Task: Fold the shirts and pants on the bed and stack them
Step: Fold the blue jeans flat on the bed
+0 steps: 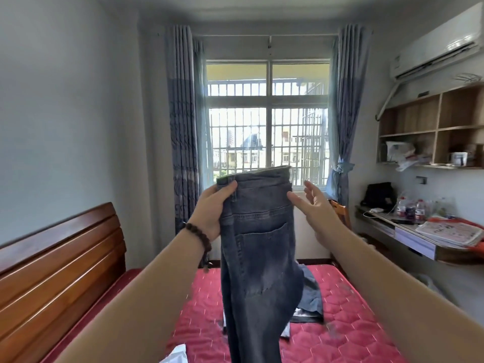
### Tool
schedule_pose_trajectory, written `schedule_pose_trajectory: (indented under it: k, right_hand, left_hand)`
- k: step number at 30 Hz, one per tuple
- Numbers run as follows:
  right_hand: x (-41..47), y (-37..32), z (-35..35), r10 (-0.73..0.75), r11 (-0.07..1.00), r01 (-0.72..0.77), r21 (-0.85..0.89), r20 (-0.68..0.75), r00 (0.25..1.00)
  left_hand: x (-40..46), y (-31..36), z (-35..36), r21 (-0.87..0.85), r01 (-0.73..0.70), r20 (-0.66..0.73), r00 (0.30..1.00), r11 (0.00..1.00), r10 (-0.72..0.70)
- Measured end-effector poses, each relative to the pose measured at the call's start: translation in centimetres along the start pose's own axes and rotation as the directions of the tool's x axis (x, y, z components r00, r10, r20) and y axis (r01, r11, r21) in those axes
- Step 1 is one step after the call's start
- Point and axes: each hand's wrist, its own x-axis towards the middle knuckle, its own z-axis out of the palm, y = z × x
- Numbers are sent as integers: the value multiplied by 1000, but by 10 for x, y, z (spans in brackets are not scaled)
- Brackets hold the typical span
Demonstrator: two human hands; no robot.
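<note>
Got both arms stretched out in front of me, raised about level with the window (267, 121). My left hand (212, 208) is clamped on the waistband corner of a pair of dark grey-blue jeans (259, 247), thumb over the front of the denim and fingers wrapped behind, so the whole pair hangs straight down from that one grip. There's a brown bead bracelet (199, 235) on that wrist.

My right hand (315, 205) isn't holding anything: fingers spread and relaxed, palm turned toward the jeans, just beside the other edge of the waistband. Can't tell if the thumb tip is actually touching the fabric or not.

The back pocket side faces me, and the legs drop down over the bed (348, 323), which has a red quilted mattress. Behind the hanging legs there's another bit of blue denim clothing (313, 292) lying flat on the mattress, and something white (178, 355) at the near edge, too cut off to identify. Wooden headboard (57, 258) on my left, a cluttered surface (416, 247) with bottles on my right.
</note>
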Motion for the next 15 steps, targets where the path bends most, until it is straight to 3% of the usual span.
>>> schedule_pose_trajectory:
  k: [2, 4, 9, 12, 15]
  right_hand:
    - [6, -4, -10, 89, 965, -141, 223, 227, 970]
    - [8, -12, -8, 111, 941, -211, 263, 349, 930]
    - [14, -21, 7, 34, 952, -103, 288, 232, 972]
    - [13, -15, 16, 35, 932, -98, 350, 180, 983]
    - [13, -8, 20, 68, 919, -128, 372, 170, 983]
  left_hand:
    - [1, 11, -6, 6, -1, 56, 998, 1000, 1]
    - [4, 16, -10, 11, -11, 84, 996, 1000, 10]
    - [13, 15, -30, 86, -22, -27, 999, 996, 25]
    - [7, 2, -47, 170, 128, 26, 991, 977, -134]
    - [5, -11, -57, 200, 98, 15, 995, 975, -103]
